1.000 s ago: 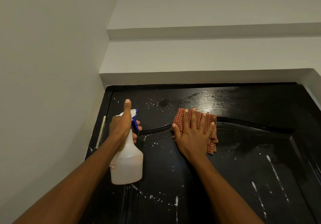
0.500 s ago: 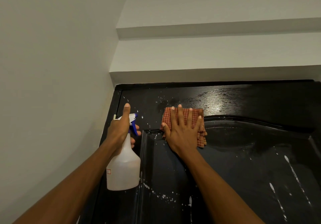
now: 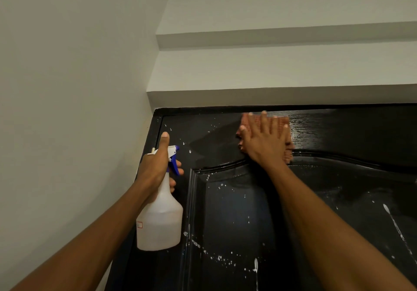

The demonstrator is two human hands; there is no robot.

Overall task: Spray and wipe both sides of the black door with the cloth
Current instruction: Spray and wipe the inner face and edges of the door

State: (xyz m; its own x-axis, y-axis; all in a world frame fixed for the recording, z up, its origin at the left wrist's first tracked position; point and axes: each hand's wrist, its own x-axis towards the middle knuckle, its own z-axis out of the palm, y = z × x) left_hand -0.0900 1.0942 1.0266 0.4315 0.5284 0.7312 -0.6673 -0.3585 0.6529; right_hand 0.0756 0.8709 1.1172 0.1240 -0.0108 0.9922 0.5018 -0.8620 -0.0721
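Pale walls frame the black door (image 3: 338, 200), flecked with spray droplets. The right hand (image 3: 262, 142) presses flat, fingers straight, on the cloth (image 3: 285, 124) beneath it, near the door's top edge. Left of it, the left hand (image 3: 155, 166) grips the spray bottle (image 3: 160, 223), probably ready to respray.

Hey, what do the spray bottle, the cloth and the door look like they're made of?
Spray bottle: translucent white plastic, cloudy walls, blue trigger. Cloth: soft woven fabric, red checked pattern, probably cotton. Black door: looks like wood or wood veneer with glossy finish; grain lines and reflections show.
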